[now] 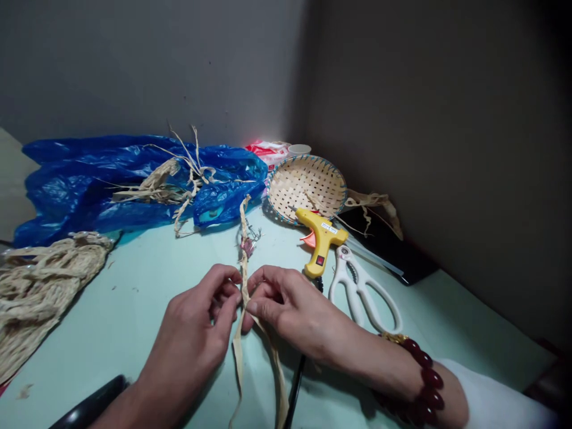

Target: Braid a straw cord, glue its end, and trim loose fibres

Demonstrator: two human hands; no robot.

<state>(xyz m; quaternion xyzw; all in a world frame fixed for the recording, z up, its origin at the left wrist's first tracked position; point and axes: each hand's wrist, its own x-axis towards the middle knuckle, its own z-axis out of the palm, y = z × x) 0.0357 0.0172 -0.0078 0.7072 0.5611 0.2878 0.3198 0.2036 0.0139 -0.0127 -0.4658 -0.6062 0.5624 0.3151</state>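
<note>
A thin braid of dried straw-like strips runs away from me over the pale green tabletop. My left hand is closed at the braid's left edge, thumb and forefinger pinched together. From the right, my right hand pinches the braid between thumb and fingers at the same height. Below my hands, loose flat strips hang toward the table's near edge. A small purplish piece and some dark thread lie by the braid's far half.
Right of my hands are a yellow glue gun and white-handled scissors. Behind them stands a woven basket. Blue plastic bags with fibre bundles lie at back left. A thick braided piece occupies the left side.
</note>
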